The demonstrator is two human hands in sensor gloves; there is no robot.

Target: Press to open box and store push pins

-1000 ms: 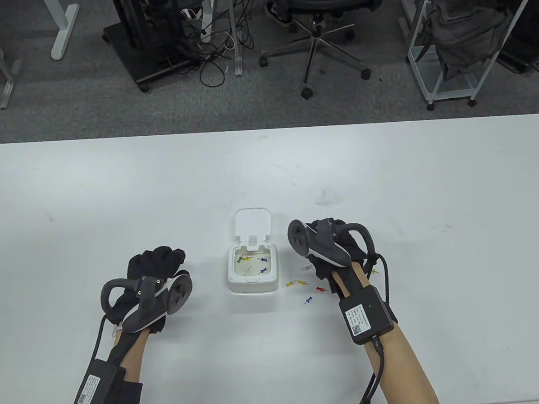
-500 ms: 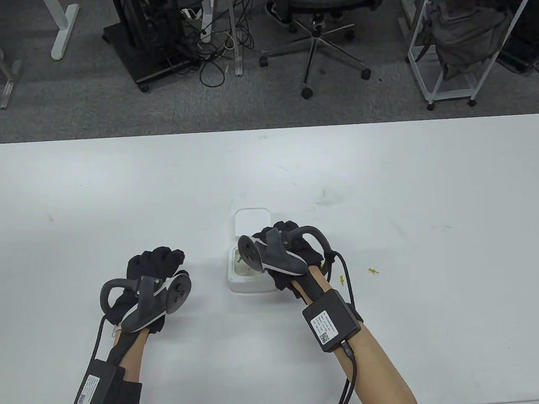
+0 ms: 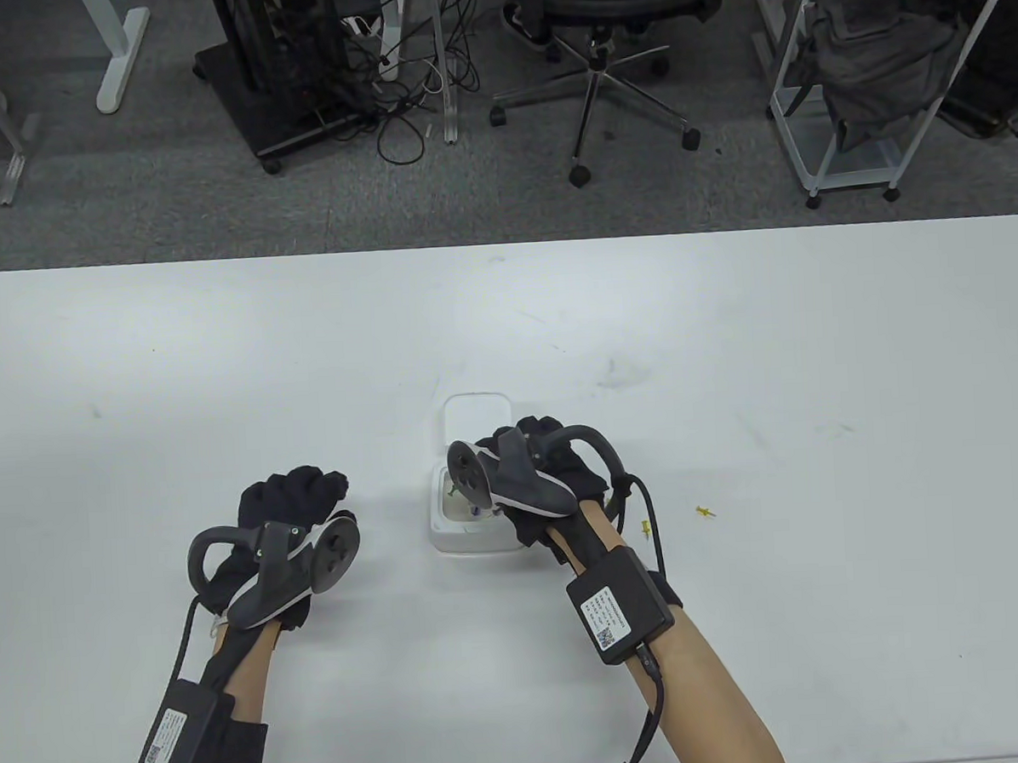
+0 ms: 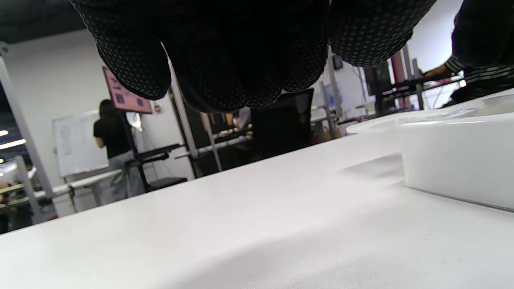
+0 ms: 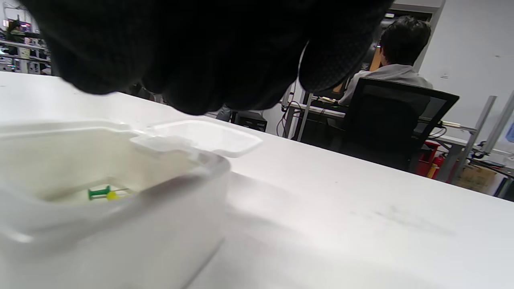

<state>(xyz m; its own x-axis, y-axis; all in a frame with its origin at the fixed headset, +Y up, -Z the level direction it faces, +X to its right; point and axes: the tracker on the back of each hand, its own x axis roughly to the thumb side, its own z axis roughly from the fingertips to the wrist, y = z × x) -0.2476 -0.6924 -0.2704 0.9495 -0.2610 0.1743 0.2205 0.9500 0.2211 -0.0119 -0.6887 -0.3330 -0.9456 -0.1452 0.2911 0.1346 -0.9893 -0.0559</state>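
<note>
- Right now my right hand (image 3: 557, 481) hangs over the open white box (image 3: 457, 533), which sits mid-table between my two hands, lid (image 3: 468, 411) flipped flat toward the far side.
- Whether those fingers are curled on a pin or have let go I cannot tell; the tracker hides them from above, and the wrist view shows only bunched dark fingertips (image 5: 192, 80) above the rim.
- To do this well, I judge I should release low and over the middle of the cavity, so a pin drops in and does not bounce off the wall.
- My left hand (image 3: 286, 512) rests beside the box, fingers loosely curled, holding nothing.
- Inside, a green pin (image 5: 98, 193) lies flat, shaft pointing right in the wrist view.
- Two yellow pins (image 3: 705, 512) wait on the table to my right.
</note>
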